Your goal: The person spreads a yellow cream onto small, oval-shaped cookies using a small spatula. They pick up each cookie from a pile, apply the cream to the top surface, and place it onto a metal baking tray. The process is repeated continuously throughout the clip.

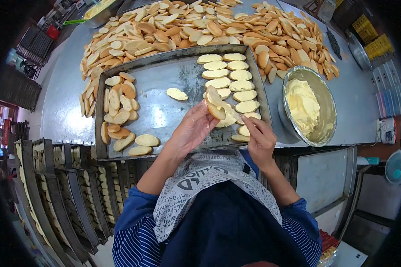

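Pinching a toast slice [215, 107], left hand [192, 130] holds; right hand [259, 139] curled, empty — tray [165, 118] centre-right rows filled, heap [200, 31] at top remains.

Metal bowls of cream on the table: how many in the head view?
1. The round metal bowl of pale cream sits on the table just right of the baking tray, beside the right hand. Others may lie outside the frame.

Left hand [192, 130] grips an oval bread slice [214, 103], brown-crusted, pale-faced, tilted on edge over the metal tray [165, 111]. Right hand [260, 140] hovers just beside it, fingers curled, touching a cream-spread slice [244, 130] at the near end of two neat rows of pale slices [229, 75].
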`<state>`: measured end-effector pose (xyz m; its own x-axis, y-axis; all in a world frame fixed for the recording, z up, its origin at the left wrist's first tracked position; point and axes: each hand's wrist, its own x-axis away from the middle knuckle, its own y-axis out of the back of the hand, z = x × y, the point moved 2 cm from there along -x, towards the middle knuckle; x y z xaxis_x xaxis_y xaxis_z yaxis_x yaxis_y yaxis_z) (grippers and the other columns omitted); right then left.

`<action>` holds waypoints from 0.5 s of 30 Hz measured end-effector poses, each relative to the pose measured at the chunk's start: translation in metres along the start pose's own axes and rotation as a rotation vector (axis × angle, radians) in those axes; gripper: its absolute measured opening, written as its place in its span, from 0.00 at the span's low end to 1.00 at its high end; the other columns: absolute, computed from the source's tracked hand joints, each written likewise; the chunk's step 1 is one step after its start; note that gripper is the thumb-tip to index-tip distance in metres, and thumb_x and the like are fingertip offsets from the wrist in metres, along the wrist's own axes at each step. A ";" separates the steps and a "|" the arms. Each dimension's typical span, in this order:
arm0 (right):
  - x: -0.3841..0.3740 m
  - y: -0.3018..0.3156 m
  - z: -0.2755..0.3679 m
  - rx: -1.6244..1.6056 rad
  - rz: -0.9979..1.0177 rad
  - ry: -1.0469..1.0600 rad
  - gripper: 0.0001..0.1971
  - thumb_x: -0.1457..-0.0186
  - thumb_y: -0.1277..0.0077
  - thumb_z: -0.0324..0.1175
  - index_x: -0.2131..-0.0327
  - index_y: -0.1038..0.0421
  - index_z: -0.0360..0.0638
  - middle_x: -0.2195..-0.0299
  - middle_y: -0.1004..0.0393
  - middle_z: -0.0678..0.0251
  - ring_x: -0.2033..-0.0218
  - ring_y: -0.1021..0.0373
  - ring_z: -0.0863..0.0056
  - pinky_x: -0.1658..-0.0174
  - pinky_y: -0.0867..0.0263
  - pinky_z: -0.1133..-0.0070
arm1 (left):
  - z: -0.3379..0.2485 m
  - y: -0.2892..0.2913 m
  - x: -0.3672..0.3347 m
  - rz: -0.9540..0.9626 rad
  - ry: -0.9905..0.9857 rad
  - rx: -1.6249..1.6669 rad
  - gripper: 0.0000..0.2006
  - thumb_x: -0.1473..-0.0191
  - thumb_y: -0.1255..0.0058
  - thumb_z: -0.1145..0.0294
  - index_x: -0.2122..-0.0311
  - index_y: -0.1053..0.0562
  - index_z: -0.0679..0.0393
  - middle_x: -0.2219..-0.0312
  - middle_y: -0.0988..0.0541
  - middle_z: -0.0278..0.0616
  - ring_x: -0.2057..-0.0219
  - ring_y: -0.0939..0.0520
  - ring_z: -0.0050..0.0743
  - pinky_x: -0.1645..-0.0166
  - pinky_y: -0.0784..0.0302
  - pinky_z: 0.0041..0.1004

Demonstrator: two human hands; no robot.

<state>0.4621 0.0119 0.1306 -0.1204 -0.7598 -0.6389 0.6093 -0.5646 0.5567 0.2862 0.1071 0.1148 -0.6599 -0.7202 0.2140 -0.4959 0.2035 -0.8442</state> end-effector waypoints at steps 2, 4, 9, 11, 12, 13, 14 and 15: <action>0.002 0.000 0.002 0.073 0.008 0.072 0.27 0.67 0.55 0.14 0.58 0.24 0.47 0.70 0.26 0.62 0.73 0.29 0.67 0.69 0.35 0.76 | 0.000 0.009 -0.001 0.009 -0.009 0.019 0.21 0.42 0.54 0.61 0.47 0.39 0.59 0.52 0.31 0.42 0.52 0.28 0.30 0.48 0.29 0.26; 0.003 0.005 0.002 0.145 0.053 0.113 0.28 0.69 0.55 0.15 0.59 0.24 0.49 0.70 0.26 0.64 0.73 0.29 0.68 0.70 0.35 0.76 | -0.002 0.018 -0.001 0.023 -0.024 0.043 0.21 0.43 0.54 0.62 0.47 0.39 0.59 0.52 0.32 0.41 0.52 0.28 0.30 0.48 0.29 0.26; -0.003 0.022 0.000 0.243 0.040 0.146 0.28 0.69 0.55 0.17 0.59 0.24 0.52 0.70 0.26 0.67 0.75 0.30 0.69 0.73 0.38 0.76 | -0.015 0.020 -0.001 0.046 -0.083 0.068 0.22 0.45 0.51 0.65 0.47 0.38 0.59 0.51 0.32 0.40 0.52 0.28 0.30 0.48 0.29 0.26; -0.010 0.022 0.006 0.242 0.031 0.147 0.28 0.69 0.55 0.17 0.59 0.23 0.53 0.70 0.26 0.67 0.76 0.31 0.70 0.74 0.39 0.76 | -0.013 0.018 -0.005 0.023 -0.084 0.024 0.22 0.46 0.49 0.66 0.47 0.37 0.59 0.51 0.32 0.40 0.52 0.28 0.30 0.48 0.29 0.26; -0.010 0.021 0.008 0.244 0.067 0.165 0.28 0.69 0.55 0.17 0.59 0.23 0.53 0.69 0.26 0.68 0.76 0.32 0.71 0.74 0.39 0.76 | -0.011 0.019 -0.007 0.040 -0.075 0.048 0.23 0.46 0.49 0.66 0.46 0.38 0.59 0.50 0.32 0.39 0.52 0.28 0.29 0.48 0.29 0.26; -0.011 0.020 0.010 0.244 0.102 0.185 0.28 0.69 0.55 0.18 0.59 0.23 0.54 0.69 0.26 0.68 0.77 0.32 0.71 0.74 0.40 0.76 | -0.011 0.022 -0.009 0.056 -0.068 0.069 0.24 0.47 0.48 0.67 0.46 0.39 0.58 0.50 0.32 0.39 0.52 0.29 0.29 0.49 0.29 0.26; -0.011 0.019 0.011 0.244 0.137 0.204 0.29 0.69 0.54 0.18 0.59 0.24 0.54 0.69 0.26 0.69 0.77 0.33 0.72 0.74 0.41 0.77 | -0.012 0.024 -0.011 0.073 -0.062 0.091 0.25 0.47 0.48 0.67 0.45 0.39 0.58 0.50 0.32 0.39 0.52 0.29 0.29 0.49 0.28 0.26; -0.009 0.022 0.010 0.251 0.135 0.218 0.29 0.69 0.54 0.18 0.59 0.24 0.54 0.69 0.26 0.70 0.77 0.34 0.72 0.74 0.42 0.77 | -0.016 0.026 -0.012 0.063 -0.078 0.058 0.24 0.46 0.49 0.66 0.45 0.40 0.58 0.51 0.32 0.39 0.51 0.29 0.29 0.49 0.28 0.26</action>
<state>0.4687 0.0033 0.1544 0.1345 -0.7617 -0.6338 0.3934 -0.5460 0.7397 0.2723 0.1313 0.0978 -0.6421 -0.7567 0.1226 -0.4193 0.2128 -0.8826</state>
